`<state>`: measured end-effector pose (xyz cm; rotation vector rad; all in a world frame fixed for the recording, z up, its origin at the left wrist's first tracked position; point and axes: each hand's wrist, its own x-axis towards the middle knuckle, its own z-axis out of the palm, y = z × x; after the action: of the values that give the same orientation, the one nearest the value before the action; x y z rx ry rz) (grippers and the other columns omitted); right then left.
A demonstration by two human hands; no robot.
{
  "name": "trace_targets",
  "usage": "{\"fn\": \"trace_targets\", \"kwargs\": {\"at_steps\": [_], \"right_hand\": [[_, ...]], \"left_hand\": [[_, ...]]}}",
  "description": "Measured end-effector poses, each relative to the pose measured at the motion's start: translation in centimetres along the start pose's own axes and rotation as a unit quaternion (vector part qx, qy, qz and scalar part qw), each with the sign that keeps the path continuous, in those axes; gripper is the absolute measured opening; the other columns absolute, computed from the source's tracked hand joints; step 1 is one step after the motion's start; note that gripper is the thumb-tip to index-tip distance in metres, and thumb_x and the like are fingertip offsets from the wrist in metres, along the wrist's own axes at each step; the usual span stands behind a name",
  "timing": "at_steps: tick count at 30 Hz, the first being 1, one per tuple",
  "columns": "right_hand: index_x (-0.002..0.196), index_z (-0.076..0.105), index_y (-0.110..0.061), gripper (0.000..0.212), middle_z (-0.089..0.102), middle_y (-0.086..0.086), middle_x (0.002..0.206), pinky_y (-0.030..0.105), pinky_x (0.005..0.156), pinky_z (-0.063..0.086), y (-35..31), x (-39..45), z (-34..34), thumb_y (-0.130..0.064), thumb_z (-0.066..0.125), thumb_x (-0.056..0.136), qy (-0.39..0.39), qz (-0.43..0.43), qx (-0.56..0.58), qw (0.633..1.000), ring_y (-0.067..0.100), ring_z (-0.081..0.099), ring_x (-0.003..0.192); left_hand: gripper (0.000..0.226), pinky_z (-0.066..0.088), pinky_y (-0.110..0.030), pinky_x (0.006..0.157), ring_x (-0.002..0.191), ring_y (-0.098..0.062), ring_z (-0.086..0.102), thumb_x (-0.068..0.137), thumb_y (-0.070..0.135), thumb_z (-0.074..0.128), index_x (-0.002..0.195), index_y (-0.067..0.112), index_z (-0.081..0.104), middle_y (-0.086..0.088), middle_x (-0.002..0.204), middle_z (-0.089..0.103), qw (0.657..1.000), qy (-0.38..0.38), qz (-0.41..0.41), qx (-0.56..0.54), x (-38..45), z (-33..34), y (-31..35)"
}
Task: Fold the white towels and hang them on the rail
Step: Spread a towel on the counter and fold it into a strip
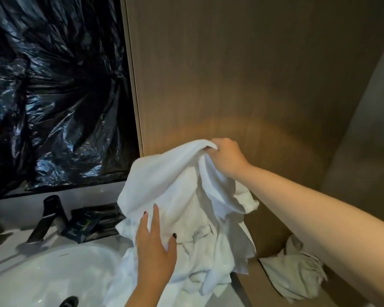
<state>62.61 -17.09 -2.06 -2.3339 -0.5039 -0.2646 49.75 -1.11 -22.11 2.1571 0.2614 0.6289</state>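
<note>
Head view, near to far. Left hand (155, 253) nearest: fingers (156, 218) straight & spread, laid flat vs. front of hanging white towel (175, 196); no pinch, no curl. Towel bunched, unfolded, draped from top down onto counter edge just R of white basin (53, 269). Right hand (225, 157) above & beyond: fingers curled, gripping top edge of towel, lifted clear of counter, close to wood wall panel (231, 74). Second white towel (295, 275) crumpled lower R, apart from first, untouched. Black tap (47, 218) & dark sachets (87, 224) behind basin; black plastic sheet (53, 96) over far L wall. Rail not in view. Judged: step = shaking out/locating edges, fold not yet begun. Next move calls for L hand to pinch an opposite corner, spread cloth taut, then halve. Rail position to be confirmed.
</note>
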Motion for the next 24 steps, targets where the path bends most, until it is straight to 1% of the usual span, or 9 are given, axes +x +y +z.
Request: {"fn": "trace_targets", "kwargs": {"at_steps": [3,6,8,11,13,15,17,19,24], "right_hand": [[0.060,0.049,-0.023,0.037,0.051,-0.005,0.064,0.025,0.053,0.032,-1.1,-0.1,-2.7,-0.011,0.047,0.095,0.060,0.008,0.042,0.997,0.010,0.044,0.059],[0.065,0.059,-0.021,0.034,0.055,-0.002,0.066,0.025,0.058,0.036,-2.0,-0.9,-5.3,-0.013,0.050,0.097,0.083,0.011,0.097,0.992,0.014,0.048,0.062],[0.073,0.066,-0.011,0.030,0.060,0.009,0.072,0.030,0.064,0.039,-2.3,-1.7,-7.1,-0.015,0.050,0.098,0.091,0.016,0.122,0.988,0.019,0.051,0.068],[0.098,0.068,0.002,0.028,0.066,0.023,0.097,0.034,0.071,0.043,-2.3,-3.6,-9.9,-0.018,0.049,0.099,0.105,0.034,0.163,0.980,0.026,0.056,0.080],[0.098,0.068,-0.002,0.025,0.067,0.020,0.097,0.032,0.070,0.044,-1.9,-5.5,-11.7,-0.020,0.051,0.098,0.109,0.038,0.188,0.975,0.024,0.057,0.080],[0.089,0.071,-0.016,0.019,0.068,0.010,0.090,0.028,0.069,0.047,-1.0,-7.6,-13.5,-0.024,0.055,0.097,0.116,0.037,0.212,0.970,0.018,0.060,0.078],[0.084,0.069,-0.028,0.016,0.067,-0.002,0.085,0.022,0.066,0.049,0.1,-9.8,-15.2,-0.029,0.059,0.096,0.126,0.033,0.228,0.965,0.014,0.063,0.081],[0.089,0.069,-0.031,0.011,0.069,-0.005,0.088,0.022,0.065,0.051,1.5,-11.7,-16.6,-0.033,0.061,0.095,0.125,0.040,0.228,0.965,0.014,0.065,0.084],[0.087,0.075,-0.019,0.015,0.073,0.001,0.077,0.023,0.056,0.053,6.8,-16.9,-17.7,-0.028,0.065,0.091,0.064,0.125,0.236,0.962,0.013,0.068,0.064]], "left_hand": [[0.081,0.017,-0.043,0.121,0.152,-0.024,0.009,0.093,0.020,0.065,0.156,0.024,0.014,-0.004,0.164,0.015,0.999,-0.019,-0.034,-0.019,-0.3,-0.2,0.6],[0.072,0.023,-0.044,0.120,0.149,-0.025,0.021,0.095,0.027,0.061,0.155,0.016,0.023,-0.006,0.161,0.026,0.995,-0.022,-0.080,-0.050,-0.5,-0.4,1.7],[0.068,0.033,-0.036,0.115,0.144,-0.019,0.030,0.094,0.038,0.062,0.152,0.028,0.028,0.008,0.156,0.034,0.988,-0.015,-0.103,-0.115,-1.0,-0.3,3.5],[0.066,0.044,-0.009,0.084,0.121,0.002,0.050,0.080,0.056,0.068,0.135,0.059,0.032,0.048,0.123,0.044,0.964,-0.013,-0.080,-0.253,-2.5,-0.2,7.6],[0.080,0.044,-0.004,0.079,0.120,0.009,0.050,0.084,0.046,0.070,0.141,0.066,0.018,0.043,0.128,0.044,0.956,0.015,-0.050,-0.289,-3.9,0.4,9.8],[0.084,0.038,0.000,0.084,0.124,0.018,0.040,0.090,0.036,0.067,0.140,0.072,0.008,0.037,0.138,0.036,0.960,0.060,-0.014,-0.273,-5.5,0.7,11.9],[0.067,0.029,0.003,0.091,0.123,0.023,0.032,0.093,0.033,0.063,0.140,0.061,0.026,0.026,0.146,0.033,0.969,0.103,0.026,-0.225,-7.1,0.8,13.8],[0.052,0.025,0.007,0.090,0.114,0.030,0.033,0.093,0.014,0.065,0.122,0.052,0.045,0.007,0.148,0.037,0.973,0.115,0.053,-0.192,-9.0,0.5,15.5],[0.050,0.038,0.002,0.081,0.093,0.019,0.055,0.088,-0.012,0.060,0.098,0.037,0.063,0.002,0.115,0.063,0.973,0.084,0.062,-0.204,-14.7,-1.1,19.4]]}}
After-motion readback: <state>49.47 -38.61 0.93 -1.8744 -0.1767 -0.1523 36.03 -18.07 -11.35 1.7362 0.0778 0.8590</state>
